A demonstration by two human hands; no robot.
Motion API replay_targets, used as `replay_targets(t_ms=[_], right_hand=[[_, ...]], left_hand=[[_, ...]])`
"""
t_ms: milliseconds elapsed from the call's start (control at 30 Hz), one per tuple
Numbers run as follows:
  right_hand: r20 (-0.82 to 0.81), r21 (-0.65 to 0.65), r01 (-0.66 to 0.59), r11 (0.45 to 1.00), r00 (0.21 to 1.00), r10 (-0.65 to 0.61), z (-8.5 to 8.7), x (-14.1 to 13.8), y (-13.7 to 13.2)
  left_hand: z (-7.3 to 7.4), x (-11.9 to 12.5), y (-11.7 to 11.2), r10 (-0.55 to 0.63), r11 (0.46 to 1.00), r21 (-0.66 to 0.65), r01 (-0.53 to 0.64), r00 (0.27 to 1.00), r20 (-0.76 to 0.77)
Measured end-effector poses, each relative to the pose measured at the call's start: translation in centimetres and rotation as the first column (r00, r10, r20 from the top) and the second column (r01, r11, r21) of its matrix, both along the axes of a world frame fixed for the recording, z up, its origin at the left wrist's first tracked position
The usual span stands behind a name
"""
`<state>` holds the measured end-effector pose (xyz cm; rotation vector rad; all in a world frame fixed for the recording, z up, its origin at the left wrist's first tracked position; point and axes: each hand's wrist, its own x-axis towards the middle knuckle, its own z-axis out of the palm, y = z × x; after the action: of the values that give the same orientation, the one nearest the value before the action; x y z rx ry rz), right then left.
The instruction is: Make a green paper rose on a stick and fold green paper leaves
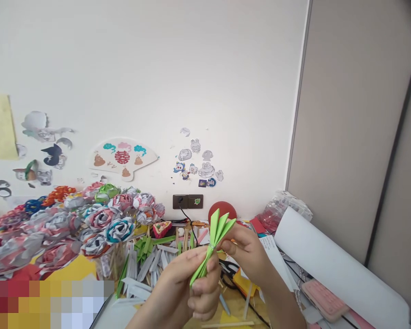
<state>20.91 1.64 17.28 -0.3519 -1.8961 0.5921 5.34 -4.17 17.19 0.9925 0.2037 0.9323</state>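
A bundle of folded green paper strips (215,234) is held upright and slightly tilted above the desk. Its top fans out into pointed blades, and a thin pale tie seems to pinch it at the middle. My left hand (200,281) is closed around the lower half, thumb along one side. At the upper right, my right hand (244,246) has its fingertips closed at the right-hand blade, close to the tie. Part of the bundle is hidden behind my left fingers.
Many paper flowers (102,217) crowd the left side. Folded paper strips (150,265) lie beyond my left hand, black-handled scissors (229,268) beneath my right. A white paper roll (339,265) and a pink calculator-like object (324,299) are at right. A red round object (222,209) stands near the wall.
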Motion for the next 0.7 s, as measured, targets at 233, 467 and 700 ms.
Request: replay_targets(t_ms=[233,467,700], right_hand=[[0.138,0.224,0.366,0.903,0.906,-0.401,-0.5,-0.8,0.4],[0.115,0.537,0.527,0.658,0.727,-0.677,-0.8,-1.7,0.3],[0.122,0.230,0.411,0.882,0.887,-0.445,-0.2,-1.1,-0.1]], left_hand=[[-0.6,0.5,1.4,0.585,0.811,0.203,-0.549,0.752,-0.302],[-1.1,0.4,2.2,0.912,0.409,0.729,-0.549,0.208,-0.355],[-0.8,0.0,1.6,0.704,0.707,0.410,-0.576,0.625,-0.337]])
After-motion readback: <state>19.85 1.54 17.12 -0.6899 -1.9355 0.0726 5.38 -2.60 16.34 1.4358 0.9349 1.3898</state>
